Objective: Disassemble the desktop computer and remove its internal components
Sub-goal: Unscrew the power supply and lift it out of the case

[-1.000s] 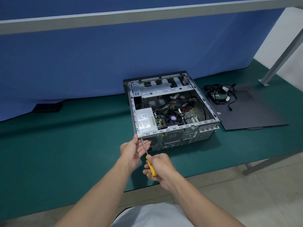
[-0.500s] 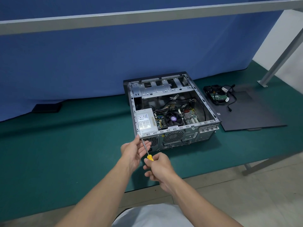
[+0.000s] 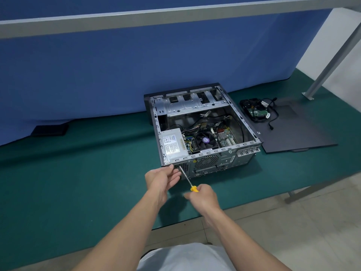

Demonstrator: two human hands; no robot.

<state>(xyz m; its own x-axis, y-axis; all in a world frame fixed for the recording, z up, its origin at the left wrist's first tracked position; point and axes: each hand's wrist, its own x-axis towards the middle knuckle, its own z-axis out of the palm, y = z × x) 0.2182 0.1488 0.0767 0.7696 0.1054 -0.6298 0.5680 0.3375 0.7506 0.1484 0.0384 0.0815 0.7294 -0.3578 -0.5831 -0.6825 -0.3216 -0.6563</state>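
Head view: a person works a screw on the rear of the open desktop computer (image 3: 207,165), near the table's (image 3: 78,173) front edge.

The right hand (image 3: 203,198) grips a yellow-handled screwdriver (image 3: 187,178). The left hand (image 3: 162,178) steadies its shaft with relaxed fingers. The next move likely calls for keeping the tip seated while turning. The power supply (image 3: 172,143) label is unreadable.

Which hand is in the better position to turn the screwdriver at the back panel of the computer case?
Right. The right hand grips the screwdriver by its yellow handle, tip at the computer case back panel. The left hand only rests at the case corner beside the shaft.
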